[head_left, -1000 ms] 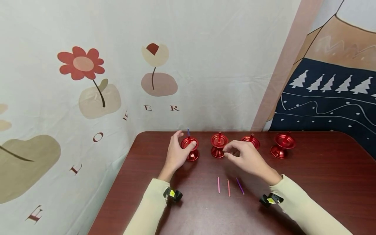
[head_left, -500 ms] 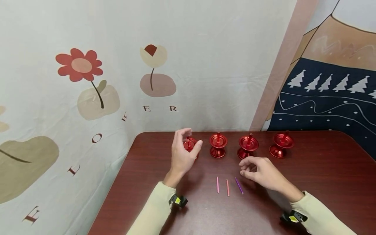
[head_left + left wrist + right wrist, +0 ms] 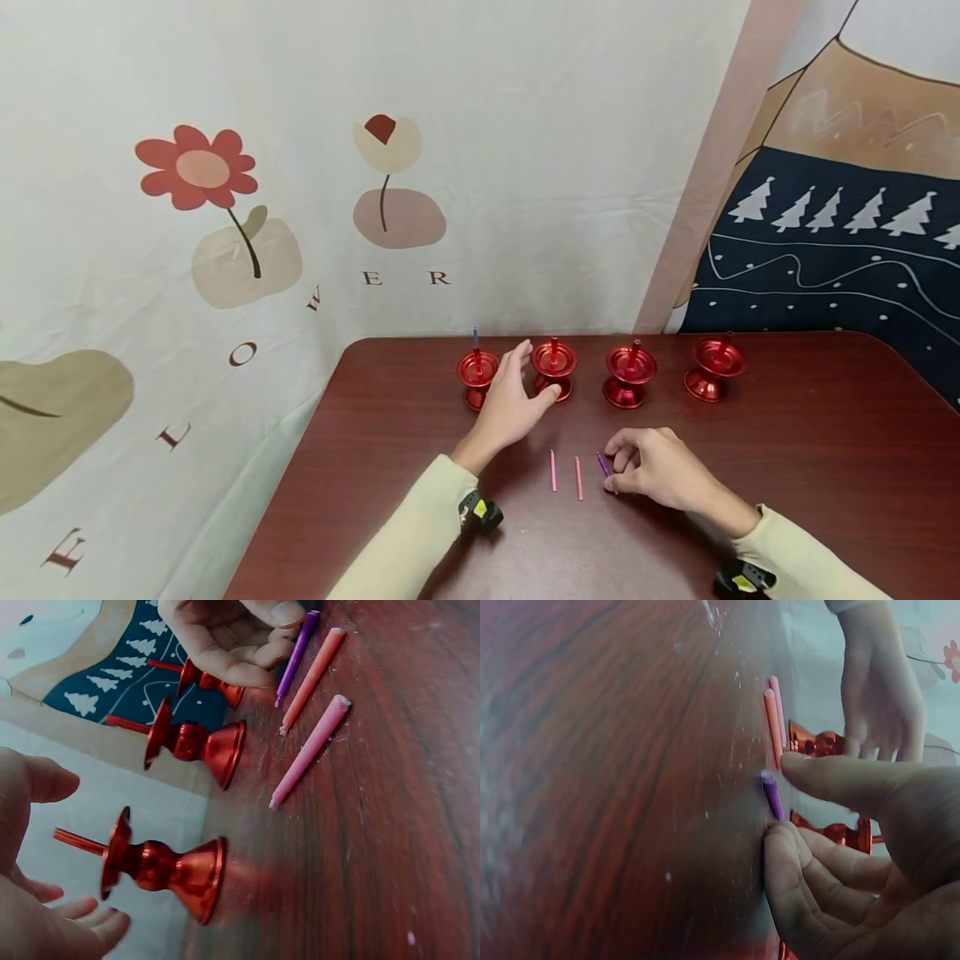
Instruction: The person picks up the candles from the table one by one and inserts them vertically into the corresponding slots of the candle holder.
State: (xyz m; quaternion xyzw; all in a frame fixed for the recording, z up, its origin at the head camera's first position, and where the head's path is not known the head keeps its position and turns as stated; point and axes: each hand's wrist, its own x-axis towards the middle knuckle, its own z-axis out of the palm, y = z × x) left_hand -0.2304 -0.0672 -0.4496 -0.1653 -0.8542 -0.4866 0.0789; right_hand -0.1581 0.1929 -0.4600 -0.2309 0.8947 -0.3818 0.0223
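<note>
Thumb and fingers of my right hand (image 3: 660,471) stand on either side of a purple candle (image 3: 772,796) on the table; a gap shows between thumb and candle in the right wrist view. My left hand (image 3: 510,408), fingers extended and thumb apart, is in front of the second red candle holder (image 3: 554,358) from the left, holding nothing. The leftmost red holder (image 3: 474,367), partly behind that hand, carries an upright blue candle (image 3: 476,337). Left of the purple candle lie an orange-pink candle (image 3: 313,679) and a pink candle (image 3: 311,750).
Two more red holders, the third (image 3: 628,367) and the rightmost (image 3: 716,360), stand in the row near the back edge of the brown table (image 3: 555,558). A printed cloth (image 3: 562,183) hangs behind the table.
My left hand has moved right, away from the leftmost holder, uncovering the blue candle. My right hand has come down and toward me from the holders to the purple candle.
</note>
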